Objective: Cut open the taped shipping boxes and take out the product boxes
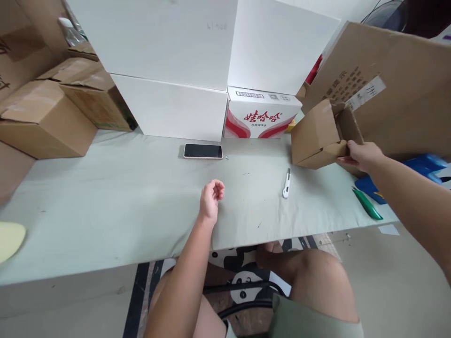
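Note:
My right hand [362, 155] grips the near flap of a small open cardboard box [319, 136] that sits tilted at the right of the table [105, 206]. My left hand [211, 197] rests on the table's middle with its fingers loosely curled and nothing in them. A white utility knife [286, 183] lies between my two hands. A phone [203, 151] lies face up farther back, beyond my left hand.
Stacked white boxes [169, 65] and a red-and-white printed carton [262, 114] line the back. Brown cartons [45, 117] stand at the left, a large flat cardboard sheet [394, 84] at the right. A green-handled tool [367, 204] and blue items [423, 166] lie near the right edge.

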The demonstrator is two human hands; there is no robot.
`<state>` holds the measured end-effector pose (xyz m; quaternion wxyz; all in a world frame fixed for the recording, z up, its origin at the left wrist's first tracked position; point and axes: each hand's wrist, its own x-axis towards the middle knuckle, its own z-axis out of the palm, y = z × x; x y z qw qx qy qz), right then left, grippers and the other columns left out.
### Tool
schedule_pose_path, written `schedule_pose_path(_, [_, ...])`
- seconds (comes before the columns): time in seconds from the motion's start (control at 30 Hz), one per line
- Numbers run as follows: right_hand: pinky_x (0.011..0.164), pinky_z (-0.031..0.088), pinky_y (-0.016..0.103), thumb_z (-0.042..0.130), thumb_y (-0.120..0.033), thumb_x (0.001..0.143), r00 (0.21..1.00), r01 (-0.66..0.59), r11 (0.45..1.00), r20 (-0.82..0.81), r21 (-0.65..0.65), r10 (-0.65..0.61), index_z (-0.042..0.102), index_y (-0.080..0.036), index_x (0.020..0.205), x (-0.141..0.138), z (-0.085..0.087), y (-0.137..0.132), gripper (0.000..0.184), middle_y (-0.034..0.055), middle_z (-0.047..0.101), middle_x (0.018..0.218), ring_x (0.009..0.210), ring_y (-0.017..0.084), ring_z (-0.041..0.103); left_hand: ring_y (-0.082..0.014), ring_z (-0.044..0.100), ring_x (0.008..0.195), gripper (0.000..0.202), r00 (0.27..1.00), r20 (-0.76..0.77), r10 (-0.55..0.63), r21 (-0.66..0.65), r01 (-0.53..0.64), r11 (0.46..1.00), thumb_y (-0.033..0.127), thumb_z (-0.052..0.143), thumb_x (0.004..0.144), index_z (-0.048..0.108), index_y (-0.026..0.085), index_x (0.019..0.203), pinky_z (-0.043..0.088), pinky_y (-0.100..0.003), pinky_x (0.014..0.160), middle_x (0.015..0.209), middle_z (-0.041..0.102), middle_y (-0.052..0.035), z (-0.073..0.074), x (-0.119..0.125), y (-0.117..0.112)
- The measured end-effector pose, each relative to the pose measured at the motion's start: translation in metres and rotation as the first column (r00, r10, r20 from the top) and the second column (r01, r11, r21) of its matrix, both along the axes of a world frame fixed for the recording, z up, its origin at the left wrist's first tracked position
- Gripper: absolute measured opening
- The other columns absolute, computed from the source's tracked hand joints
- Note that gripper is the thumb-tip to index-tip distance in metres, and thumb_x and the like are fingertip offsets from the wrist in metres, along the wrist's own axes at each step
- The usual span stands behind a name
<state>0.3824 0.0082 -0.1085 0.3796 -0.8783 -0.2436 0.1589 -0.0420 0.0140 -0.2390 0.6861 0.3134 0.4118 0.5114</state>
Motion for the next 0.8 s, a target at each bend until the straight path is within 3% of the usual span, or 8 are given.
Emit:
schedule_pose_path(0.1, [0.099, 0.061, 0.044, 0.068, -0.043, 0.102, 0.983, 0.14, 0.99, -0.122, -0.005, -0.139, 0.063, -0.016, 0.137, 0.009, -0.007, 0.037, 0.044, 0.012, 0.065, 0.135, 0.118, 0.024, 0.067, -0.0125, 0.042, 0.057, 0.034, 0.999, -0.043, -0.011, -0.012, 0.011, 1.0, 0.054, 0.058, 0.069, 0.06, 0.021, 0.065, 0.033, -0.027, 0.055, 0.061, 0.049, -0.0001, -0.004, 0.009, 0.005])
schedule_pose_path(0.23, [0.099, 0.061, 0.041, 0.065, -0.039, 0.105, 0.974, 0.155, 0.986, -0.175, 0.063, -0.142, 0.061, -0.016, 0.139, 0.018, -0.016, 0.083, 0.042, 0.0132, 0.064, 0.136, 0.117, 0.022, 0.067, -0.0128, 0.042, 0.06, 0.037, 0.995, -0.098, -0.027, -0.026, 0.024, 0.999, 0.057, 0.059, 0.07, 0.061, 0.02, 0.066, 0.034, -0.026, 0.058, 0.062, 0.051, -0.0005, -0.009, 0.016, 0.014])
schedule_pose_path(0.33, [0.097, 0.054, 0.028, 0.049, -0.025, 0.111, 0.971, 0.05, 0.989, -0.239, 0.136, -0.017, 0.055, -0.019, 0.139, 0.021, -0.023, 0.101, 0.029, 0.0167, 0.062, 0.141, 0.116, 0.012, 0.067, -0.0126, 0.043, 0.062, 0.04, 0.99, -0.132, -0.053, -0.031, 0.049, 0.998, 0.059, 0.06, 0.071, 0.061, 0.02, 0.067, 0.034, -0.026, 0.06, 0.064, 0.051, -0.0006, -0.011, 0.018, 0.022])
schedule_pose_path(0.4, [0.097, 0.05, 0.024, 0.044, -0.02, 0.112, 0.943, -0.065, 0.986, -0.314, 0.151, 0.11, 0.058, -0.022, 0.127, 0.019, -0.029, 0.101, 0.02, 0.0168, 0.065, 0.139, 0.112, 0.007, 0.068, -0.0125, 0.042, 0.062, 0.041, 0.988, -0.138, -0.067, -0.017, 0.065, 0.998, 0.06, 0.06, 0.072, 0.061, 0.019, 0.068, 0.034, -0.026, 0.061, 0.065, 0.05, -0.0006, -0.012, 0.019, 0.026])
schedule_pose_path(0.47, [0.096, 0.051, 0.026, 0.049, -0.02, 0.109, 0.897, -0.175, 0.976, -0.388, 0.129, 0.212, 0.063, -0.021, 0.111, 0.012, -0.034, 0.094, 0.013, 0.0162, 0.07, 0.131, 0.105, 0.009, 0.07, -0.0127, 0.043, 0.062, 0.041, 0.99, -0.124, -0.07, -0.006, 0.07, 0.998, 0.06, 0.059, 0.073, 0.06, 0.019, 0.068, 0.034, -0.026, 0.061, 0.065, 0.051, -0.0008, -0.011, 0.019, 0.028])
schedule_pose_path(0.63, [0.092, 0.058, 0.035, 0.058, -0.021, 0.098, 0.848, -0.369, 0.929, -0.403, 0.021, 0.346, 0.069, -0.02, 0.102, -0.028, -0.037, 0.07, 0.012, 0.0189, 0.075, 0.117, 0.096, 0.021, 0.074, -0.0137, 0.044, 0.062, 0.04, 0.998, -0.045, -0.04, 0.033, 0.041, 0.999, 0.059, 0.059, 0.075, 0.063, 0.02, 0.068, 0.034, -0.028, 0.06, 0.065, 0.053, -0.0014, -0.009, 0.013, 0.016])
schedule_pose_path(0.73, [0.094, 0.061, 0.041, 0.064, -0.025, 0.089, 0.83, -0.493, 0.869, -0.324, -0.043, 0.455, 0.07, -0.024, 0.1, -0.074, -0.037, 0.071, 0.012, 0.019, 0.076, 0.112, 0.094, 0.027, 0.075, -0.0126, 0.043, 0.06, 0.041, 1.0, 0.016, -0.007, 0.061, 0.006, 0.998, 0.059, 0.059, 0.078, 0.062, 0.019, 0.068, 0.031, -0.028, 0.059, 0.064, 0.053, -0.001, -0.005, -0.001, 0.002])
schedule_pose_path(0.8, [0.096, 0.062, 0.045, 0.068, -0.029, 0.084, 0.782, -0.601, 0.795, -0.265, -0.083, 0.563, 0.07, -0.025, 0.098, -0.116, -0.038, 0.079, 0.015, 0.0182, 0.076, 0.107, 0.094, 0.03, 0.076, -0.0119, 0.042, 0.059, 0.042, 0.997, 0.069, 0.022, 0.054, -0.025, 0.998, 0.058, 0.059, 0.08, 0.061, 0.018, 0.067, 0.031, -0.028, 0.059, 0.063, 0.051, -0.0004, -0.002, -0.015, -0.006])
